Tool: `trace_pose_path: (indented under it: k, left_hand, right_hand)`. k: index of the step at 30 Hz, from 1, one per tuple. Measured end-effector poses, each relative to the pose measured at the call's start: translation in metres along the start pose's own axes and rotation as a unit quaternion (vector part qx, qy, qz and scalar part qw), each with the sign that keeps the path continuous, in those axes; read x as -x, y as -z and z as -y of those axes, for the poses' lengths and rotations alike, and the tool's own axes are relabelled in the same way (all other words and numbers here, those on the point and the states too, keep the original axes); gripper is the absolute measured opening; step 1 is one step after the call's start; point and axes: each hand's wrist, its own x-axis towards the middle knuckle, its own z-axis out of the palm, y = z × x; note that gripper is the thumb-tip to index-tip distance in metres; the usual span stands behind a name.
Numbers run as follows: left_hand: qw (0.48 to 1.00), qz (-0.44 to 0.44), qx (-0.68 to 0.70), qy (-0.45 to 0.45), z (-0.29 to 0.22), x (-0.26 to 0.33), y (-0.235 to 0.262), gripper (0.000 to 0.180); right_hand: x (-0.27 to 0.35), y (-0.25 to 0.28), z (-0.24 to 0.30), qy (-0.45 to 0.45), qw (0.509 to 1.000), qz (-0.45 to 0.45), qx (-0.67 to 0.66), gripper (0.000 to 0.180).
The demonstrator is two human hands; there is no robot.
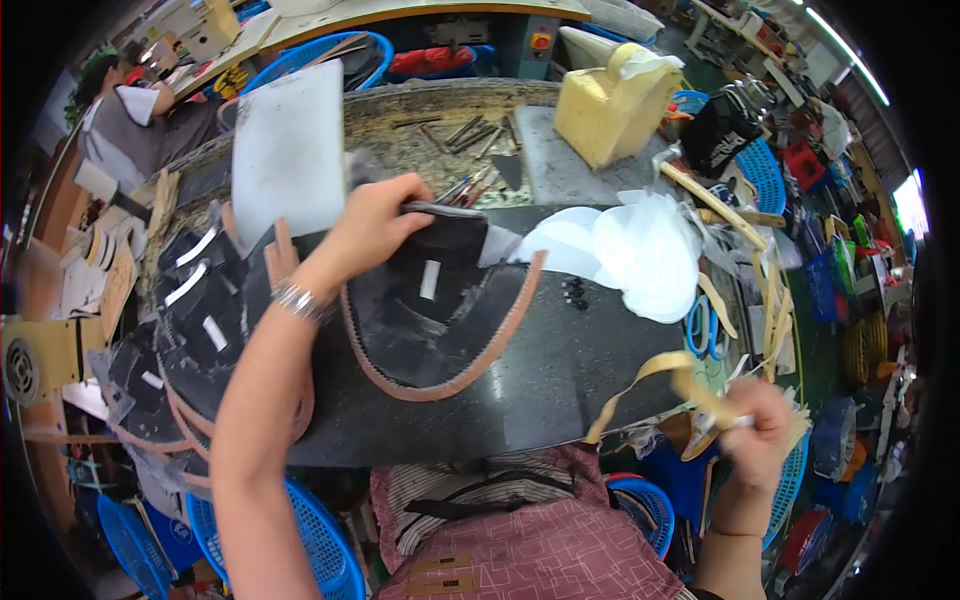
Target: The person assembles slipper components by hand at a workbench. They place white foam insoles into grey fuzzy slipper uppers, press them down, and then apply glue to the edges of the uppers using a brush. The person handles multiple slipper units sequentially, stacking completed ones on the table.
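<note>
My left hand (375, 225) grips the straight far edge of a black U-shaped panel (420, 325), perhaps a bag part. A brown strip borders the panel's curve, and a small white patch sits near its middle. The panel rests on a dark, smooth work slab. Off to the right, past the slab's edge, my right hand (757, 432) is closed on a long, curling yellowish strip (655, 368). Motion blurs that hand and part of the strip. Left of my forearm lie several similar black panels (205, 330) with brown borders, overlapping one another.
A white board (290, 150) and a yellow block (615, 105) stand at the far side. Thin white sheets (645, 250), blue-handled scissors (702, 325) and a hammer (710, 200) lie to the right. Blue baskets (320, 545) stand below. Another person (125, 120) sits at far left.
</note>
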Motion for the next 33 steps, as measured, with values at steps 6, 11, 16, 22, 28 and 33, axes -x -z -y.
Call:
trace_pose_path:
  k: [6,11,16,22,28,33]
  left_hand:
    - [0.946,-0.038,0.303,0.105,-0.142,0.059,0.052,0.015]
    - [0.955,0.000,0.267,0.127,-0.116,0.091,-0.023,0.017]
    - [0.962,0.018,0.167,0.216,-0.059,0.111,-0.087,0.023]
    - [0.899,0.092,0.358,0.235,-0.052,0.118,-0.072,0.033]
    - [0.914,0.119,0.323,0.216,-0.055,0.117,-0.061,0.033]
    - [0.913,0.119,0.325,0.215,-0.056,0.116,-0.059,0.031]
  right_hand:
    - [0.024,0.131,0.050,0.158,0.935,-0.101,-0.300,0.023]
    - [-0.008,0.046,0.026,-0.021,0.978,-0.131,-0.162,0.021]
    - [-0.039,-0.089,-0.020,-0.235,0.933,0.226,-0.150,0.021]
    - [-0.053,-0.167,-0.034,-0.207,0.932,0.268,-0.127,0.018]
    - [-0.059,-0.184,-0.045,-0.200,0.931,0.272,-0.137,0.018]
    - [-0.065,-0.187,-0.038,-0.262,0.924,0.258,-0.103,0.019]
